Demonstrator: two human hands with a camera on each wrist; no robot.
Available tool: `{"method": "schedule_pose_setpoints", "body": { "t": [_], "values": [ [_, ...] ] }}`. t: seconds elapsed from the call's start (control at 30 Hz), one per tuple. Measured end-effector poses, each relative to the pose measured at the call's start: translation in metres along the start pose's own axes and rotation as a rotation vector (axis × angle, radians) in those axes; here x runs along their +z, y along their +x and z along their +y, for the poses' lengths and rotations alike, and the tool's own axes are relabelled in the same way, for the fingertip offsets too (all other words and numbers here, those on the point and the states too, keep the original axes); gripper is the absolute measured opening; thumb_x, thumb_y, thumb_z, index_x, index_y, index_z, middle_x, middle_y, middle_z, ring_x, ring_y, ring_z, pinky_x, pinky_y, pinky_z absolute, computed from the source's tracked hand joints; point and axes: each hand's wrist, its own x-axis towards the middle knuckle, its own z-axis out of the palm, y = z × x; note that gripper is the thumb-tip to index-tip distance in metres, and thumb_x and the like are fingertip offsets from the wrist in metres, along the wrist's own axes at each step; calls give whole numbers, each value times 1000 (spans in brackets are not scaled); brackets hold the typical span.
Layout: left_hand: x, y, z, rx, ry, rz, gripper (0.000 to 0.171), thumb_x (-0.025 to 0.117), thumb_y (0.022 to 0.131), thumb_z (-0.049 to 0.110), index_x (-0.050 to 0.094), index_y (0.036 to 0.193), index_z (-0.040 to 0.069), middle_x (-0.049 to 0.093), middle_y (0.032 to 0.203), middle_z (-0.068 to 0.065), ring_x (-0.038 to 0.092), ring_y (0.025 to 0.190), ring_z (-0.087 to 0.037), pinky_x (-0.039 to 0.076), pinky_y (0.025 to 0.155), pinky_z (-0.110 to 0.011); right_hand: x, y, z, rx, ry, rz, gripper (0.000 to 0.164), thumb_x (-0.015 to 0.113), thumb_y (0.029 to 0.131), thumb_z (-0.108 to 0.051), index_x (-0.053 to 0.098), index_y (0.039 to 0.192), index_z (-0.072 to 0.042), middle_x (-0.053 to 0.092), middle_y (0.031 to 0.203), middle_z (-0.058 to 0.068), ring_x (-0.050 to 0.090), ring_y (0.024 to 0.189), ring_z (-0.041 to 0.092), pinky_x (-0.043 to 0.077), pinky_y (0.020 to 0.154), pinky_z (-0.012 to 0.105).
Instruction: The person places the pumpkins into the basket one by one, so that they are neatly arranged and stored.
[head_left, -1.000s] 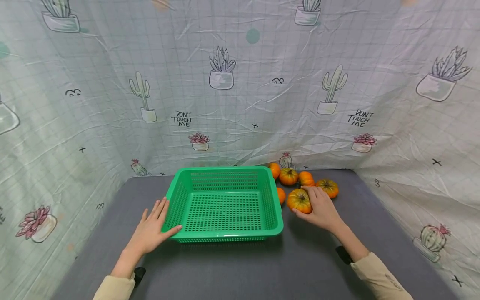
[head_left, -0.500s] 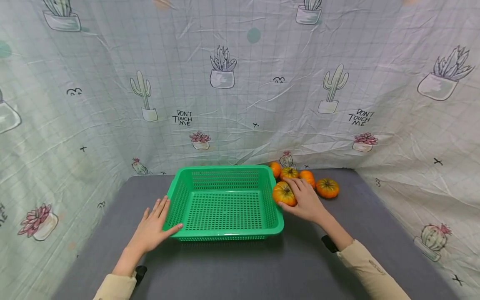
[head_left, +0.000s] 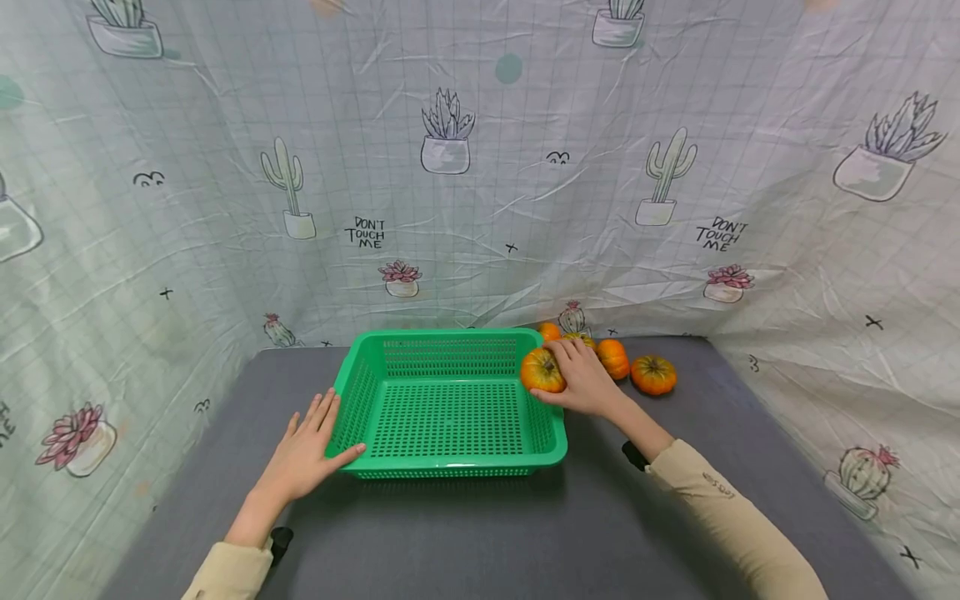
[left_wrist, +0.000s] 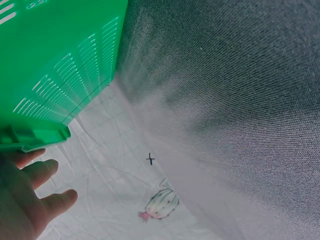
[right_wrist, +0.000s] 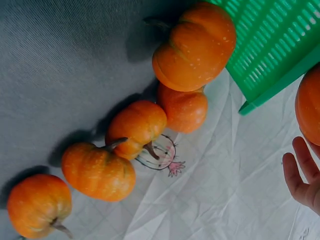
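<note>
The fingers of the right hand (head_left: 583, 379) are curled round an orange pumpkin (head_left: 542, 371), the thumb on its near side and the other fingers across its far, upper side. The pumpkin sits on the left of these fingers, in the hand's grasp, its stem turned toward them, and it is held up above the right rim of the basket. In the right wrist view this pumpkin is cut off by the picture's edge, against the fingertips.

The fingers of the left hand (head_left: 300, 454) are straight and spread wide; the longer fingertips rest at the left rim of the green basket (head_left: 450, 462), and the thumb reaches onto the front left corner. The held pumpkin is well apart from this hand, across the basket.

The basket has slotted walls and a mesh floor, and stands on a dark grey table (head_left: 480, 533). Beyond the right fingers, the right wrist view shows 5 more pumpkins (right_wrist: 98, 171) in a curved row: 4 of them overlap in that view, the first beside the basket, and the 5th lies at the far end, near its neighbour.

Farther out are 2 beige sleeves (head_left: 738, 517), and a pale fabric (head_left: 480, 208) printed with potted cacti and "DON'T TOUCH ME" hangs behind the table.
</note>
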Motion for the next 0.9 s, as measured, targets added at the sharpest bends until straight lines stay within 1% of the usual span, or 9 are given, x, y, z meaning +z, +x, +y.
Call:
{"method": "schedule_pose_setpoints", "body": {
  "t": [0.13, 0.27, 0.37, 0.5, 0.6, 0.73, 0.9],
  "values": [
    [0, 0, -1, -1, 1, 4, 94, 49, 80, 61, 12, 144, 3, 12, 149, -19, 7, 138, -36, 10, 104, -61, 5, 14, 1, -15, 4, -65, 69, 61, 74, -54, 46, 123, -8, 51, 116, 10, 44, 104, 30, 39, 85, 49],
    [0, 0, -1, 1, 7, 4, 94, 48, 80, 61, 11, 144, 3, 11, 149, -18, 8, 138, -36, 10, 104, -61, 9, 24, 0, -44, 24, -112, 66, 60, 75, -54, 45, 123, -10, 50, 118, 9, 42, 107, 28, 36, 87, 49],
    [0, 0, 0, 3, 7, 6, 94, 48, 80, 61, 11, 144, 3, 11, 150, -18, 8, 138, -36, 10, 104, -61, 12, 29, -2, -74, 22, -129, 67, 60, 75, -54, 45, 123, -10, 50, 118, 9, 42, 105, 27, 37, 85, 47],
    [-1, -1, 1, 3, 11, 9, 93, 48, 80, 61, 12, 144, 3, 11, 150, -17, 9, 137, -37, 11, 103, -62, 19, 36, -3, -113, -8, -150, 68, 61, 74, -55, 46, 123, -9, 50, 118, 8, 43, 101, 26, 37, 84, 45],
    [-2, -1, 1, 0, 22, 12, 93, 48, 81, 61, 12, 144, 2, 12, 149, -18, 13, 136, -38, 12, 102, -63, 25, 40, -3, -125, -28, -181, 68, 62, 73, -54, 46, 123, -10, 51, 118, 7, 42, 101, 26, 37, 83, 44],
    [-1, -3, 2, -6, 39, 20, 92, 47, 81, 61, 14, 143, 2, 14, 149, -18, 20, 133, -40, 15, 100, -64, 30, 45, -4, -139, -49, -225, 69, 62, 74, -54, 45, 124, -11, 51, 119, 7, 41, 104, 25, 38, 84, 44],
    [-2, -3, 3, -9, 50, 24, 91, 47, 82, 61, 15, 143, 1, 15, 148, -19, 23, 133, -39, 18, 99, -65, 33, 50, -6, -155, -71, -272, 68, 62, 73, -55, 45, 123, -11, 50, 119, 7, 40, 104, 26, 37, 85, 46]
  ]
}}
